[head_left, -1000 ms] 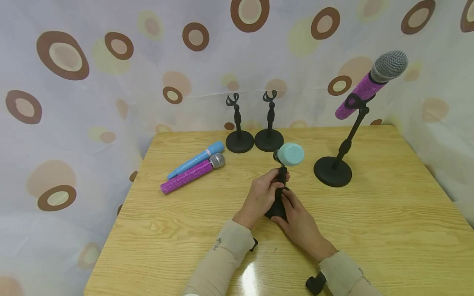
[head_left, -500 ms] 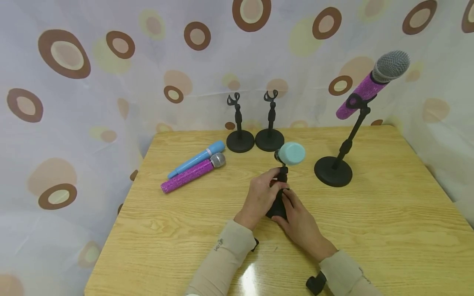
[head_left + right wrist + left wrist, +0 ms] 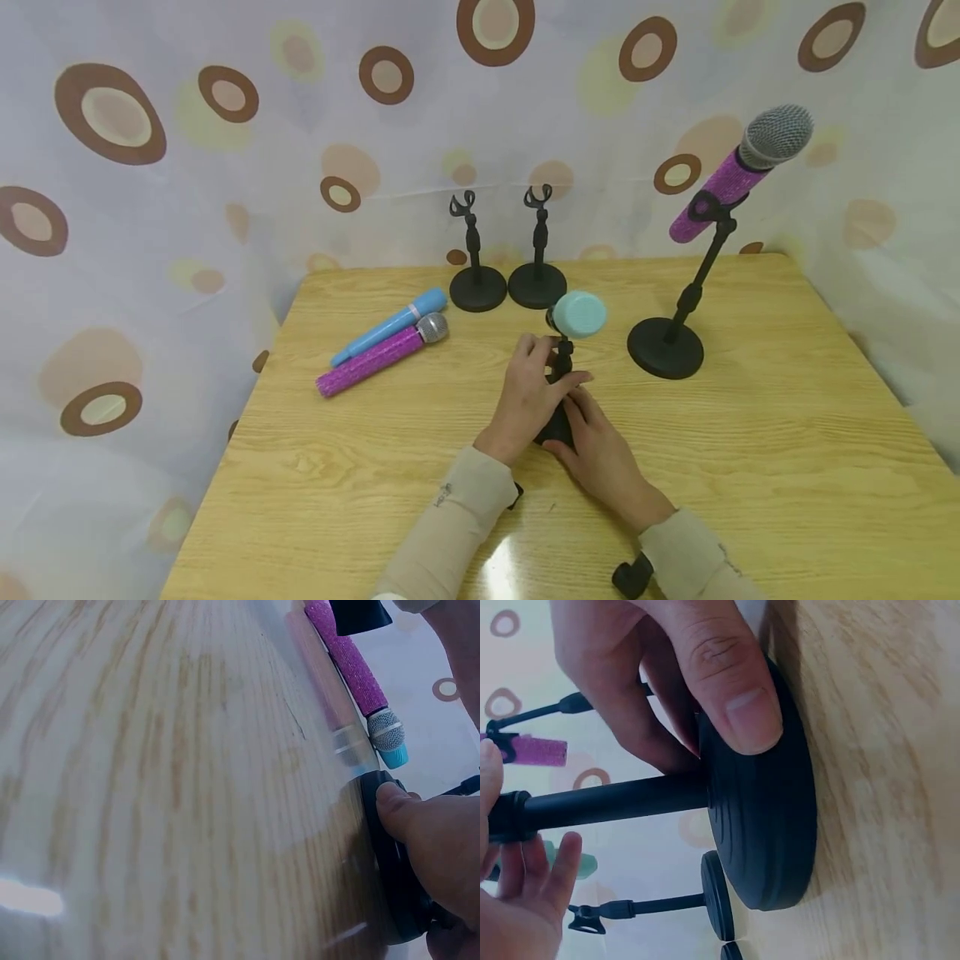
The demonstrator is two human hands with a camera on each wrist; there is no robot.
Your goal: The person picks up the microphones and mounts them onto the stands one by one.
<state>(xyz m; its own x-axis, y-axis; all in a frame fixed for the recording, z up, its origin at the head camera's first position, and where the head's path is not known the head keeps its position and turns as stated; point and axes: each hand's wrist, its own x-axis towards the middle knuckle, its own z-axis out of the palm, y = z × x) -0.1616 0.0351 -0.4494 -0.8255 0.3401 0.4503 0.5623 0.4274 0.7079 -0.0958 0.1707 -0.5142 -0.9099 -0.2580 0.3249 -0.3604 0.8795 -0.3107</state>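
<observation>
In the head view a black microphone stand [image 3: 557,429] stands before me, holding a microphone with a pale teal head [image 3: 581,314] that faces me. My left hand [image 3: 525,400] is round the collar of its pole, thumb stretched across the near side and fingers behind. Low on the stand, my right hand [image 3: 603,454] grips the round base. The left wrist view shows the right thumb pressed on top of the base [image 3: 772,810], with the left fingers by the collar [image 3: 510,814]. From the right wrist view, the right thumb [image 3: 397,810] lies on the base's edge.
A blue microphone [image 3: 390,327] and a purple glittery microphone [image 3: 375,360] lie side by side on the wooden table [image 3: 337,483]. Two bare stands [image 3: 477,289] [image 3: 537,286] are at the back. To the right, a taller stand [image 3: 665,348] carries another purple microphone [image 3: 720,187].
The left thumb has slid rightward across the pole and straightened, while the left fingers have shifted behind it. My right hand keeps its place on the base. The head view has shifted slightly.
</observation>
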